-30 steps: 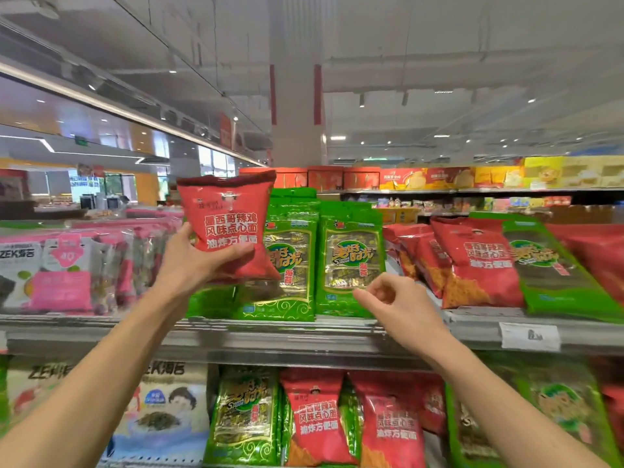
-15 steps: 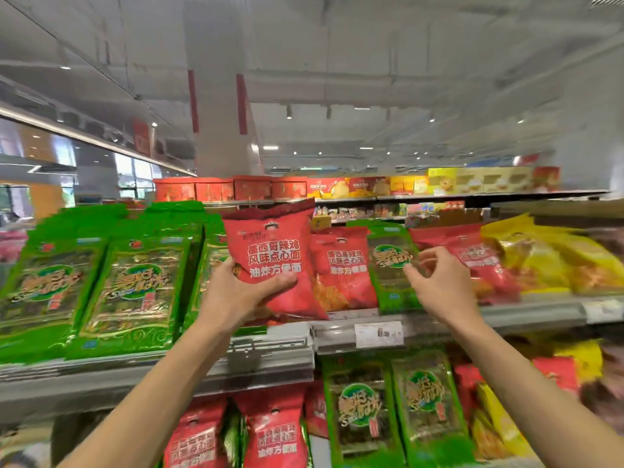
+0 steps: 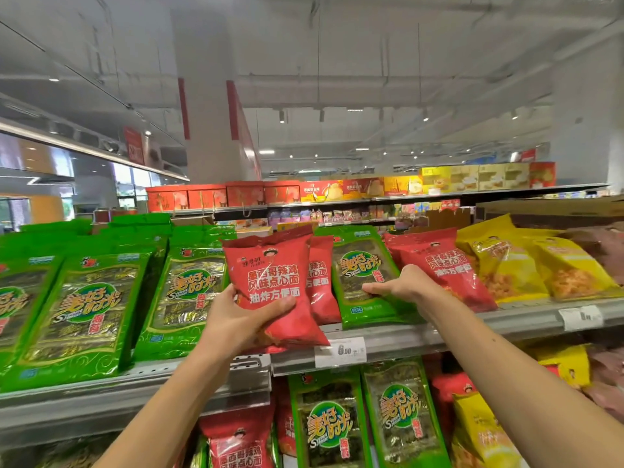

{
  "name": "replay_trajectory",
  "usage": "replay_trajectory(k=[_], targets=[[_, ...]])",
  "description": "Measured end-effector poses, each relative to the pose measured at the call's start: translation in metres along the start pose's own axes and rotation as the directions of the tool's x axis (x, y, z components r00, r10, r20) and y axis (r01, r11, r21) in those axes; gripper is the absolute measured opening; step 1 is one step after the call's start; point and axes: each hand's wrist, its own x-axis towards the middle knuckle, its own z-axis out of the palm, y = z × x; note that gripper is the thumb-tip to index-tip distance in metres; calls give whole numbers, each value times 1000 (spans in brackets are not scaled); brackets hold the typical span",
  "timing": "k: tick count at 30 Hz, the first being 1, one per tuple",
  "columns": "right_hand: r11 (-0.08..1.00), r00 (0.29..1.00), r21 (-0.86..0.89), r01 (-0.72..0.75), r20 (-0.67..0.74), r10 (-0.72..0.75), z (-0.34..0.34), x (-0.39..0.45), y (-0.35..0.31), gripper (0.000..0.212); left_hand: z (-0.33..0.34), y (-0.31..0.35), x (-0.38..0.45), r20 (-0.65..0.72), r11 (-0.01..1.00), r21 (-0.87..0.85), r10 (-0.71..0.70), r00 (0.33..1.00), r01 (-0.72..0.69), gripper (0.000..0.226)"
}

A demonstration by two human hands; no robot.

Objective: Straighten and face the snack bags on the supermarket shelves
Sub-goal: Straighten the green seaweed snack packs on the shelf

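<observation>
Just left hand [image 3: 236, 319] gripping red bag [image 3: 273, 285] before shelf edge [image 3: 405, 339]; right hand [image 3: 401, 285] flat on green bag [image 3: 364, 275].

Supermarket aisle: stocked snack shelves [image 3: 472, 327] w/ price tags [image 3: 340, 352], boxed goods [image 3: 337, 190] behind.

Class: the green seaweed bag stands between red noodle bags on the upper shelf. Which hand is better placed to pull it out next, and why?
Right. The right hand already touches the green seaweed bag; the left hand grips a red noodle bag.

Red snack bag [image 3: 273, 285] hides most of 2nd red bag [image 3: 320, 282] behind it. Right hand [image 3: 401, 285] covers green seaweed bag's [image 3: 361, 275] right edge. Price tag [image 3: 580, 317] right of it: blurred, unreadable.
</observation>
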Motion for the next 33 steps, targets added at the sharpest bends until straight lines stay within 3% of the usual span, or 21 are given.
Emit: replay_trajectory(k=[2, 6, 9, 13, 19, 23, 28, 33], targets=[[995, 999, 96, -21, 26, 18, -6, 0, -1, 102, -1, 1, 1, 7, 1000, 5, -1, 1000, 1, 74], [984, 999, 180, -6, 49, -3, -11, -4, 1, 96, -2, 7, 4, 22, 1000, 28, 10, 1000, -10, 78], [961, 997, 265, 81, -30, -76, -12, -9, 1, 96, 2, 12, 5, 21, 998, 22, 56, 998, -57, 73], [926, 966, 312, 213, -208, -153, -28, -17, 5, 43, 24, 19, 5, -13, 982, 66, 180, 984, -178, 68], [865, 896, 350, 361, -389, -216, -76, -26, 34, 31, 88, 12, 8, -36, 979, 40, 202, 979, -200, 60], [862, 866, 319, 394, -443, -232, -107, -24, 61, 32, 144, 5, 18, -17, 991, 58, 124, 992, -123, 59], [861, 873, 316, 399, -419, -250, -136, -15, 90, 48, 189, -7, 34, -49, 992, 125, 37, 998, -31, 80], [843, 889, 340, 416, -346, -299, -137, -10, 109, 46, 197, -12, 47, -53, 988, 127, -83, 995, 89, 61]])
